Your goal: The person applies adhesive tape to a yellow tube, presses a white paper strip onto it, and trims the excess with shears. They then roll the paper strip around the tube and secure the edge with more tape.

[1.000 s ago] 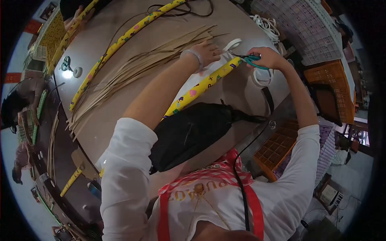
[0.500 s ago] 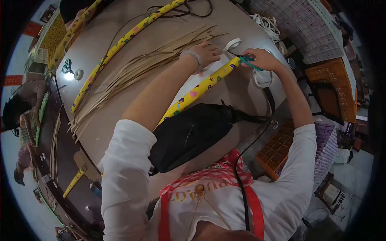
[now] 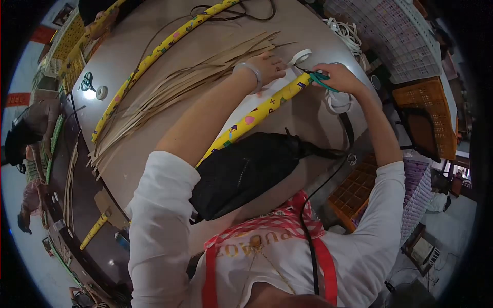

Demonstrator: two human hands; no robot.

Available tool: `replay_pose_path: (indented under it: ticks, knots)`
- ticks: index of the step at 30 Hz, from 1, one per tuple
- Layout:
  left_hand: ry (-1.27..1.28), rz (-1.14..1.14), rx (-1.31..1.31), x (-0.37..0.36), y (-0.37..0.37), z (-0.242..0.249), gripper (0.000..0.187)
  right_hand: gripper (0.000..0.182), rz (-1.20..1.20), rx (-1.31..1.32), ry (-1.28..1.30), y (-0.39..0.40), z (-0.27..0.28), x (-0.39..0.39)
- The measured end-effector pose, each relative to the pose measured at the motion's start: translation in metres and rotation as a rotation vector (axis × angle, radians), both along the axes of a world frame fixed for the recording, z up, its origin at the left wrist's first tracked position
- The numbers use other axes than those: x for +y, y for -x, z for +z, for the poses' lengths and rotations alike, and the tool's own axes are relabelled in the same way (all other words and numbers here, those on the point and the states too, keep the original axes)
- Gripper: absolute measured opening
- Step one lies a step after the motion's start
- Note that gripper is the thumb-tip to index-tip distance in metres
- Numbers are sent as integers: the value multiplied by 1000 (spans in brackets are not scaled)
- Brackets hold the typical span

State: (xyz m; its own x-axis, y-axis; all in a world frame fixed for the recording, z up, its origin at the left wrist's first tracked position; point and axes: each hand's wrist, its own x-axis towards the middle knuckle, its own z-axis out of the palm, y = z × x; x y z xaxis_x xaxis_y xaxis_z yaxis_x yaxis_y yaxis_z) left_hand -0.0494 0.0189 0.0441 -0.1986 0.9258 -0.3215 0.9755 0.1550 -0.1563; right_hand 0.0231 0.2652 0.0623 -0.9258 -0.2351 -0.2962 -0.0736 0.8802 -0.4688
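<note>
My right hand [image 3: 339, 79] is closed on green-handled scissors [image 3: 319, 77], whose blades point left at the far end of a yellow patterned strip [image 3: 271, 104]. The strip runs diagonally over the table and has a white sheet or backing [image 3: 242, 112] along its upper side. My left hand [image 3: 265, 71] lies flat with its fingers stretched out, on or beside that white edge. Just above the scissors stands a roll of white tape [image 3: 301, 56]. Another white roll [image 3: 340, 102] is below my right hand. A black pouch [image 3: 249, 172] covers the strip's near end.
Thin brown strips [image 3: 174, 92] lie in a bundle left of my arm. Beyond them curves a long yellow patterned piece [image 3: 154, 55]. A second pair of scissors [image 3: 87, 81] and a tape roll [image 3: 101, 93] are at the left. Orange crates [image 3: 421, 113] stand at the right. Other people work at the left.
My left hand has slid very slightly to the right. The scissors stay at the end of the yellow strip in my right hand. The whole view has shifted a little.
</note>
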Motion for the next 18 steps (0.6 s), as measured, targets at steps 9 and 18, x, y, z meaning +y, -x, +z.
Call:
replay_pose_path:
  ticks: [9,18]
  knots:
    - [98,-29,54,9,7,-7,94,41,-64,-61,21,-7,3,1]
    - [174,-73,170,28,13,-14,89,43,-66,164,29,-47,26,11]
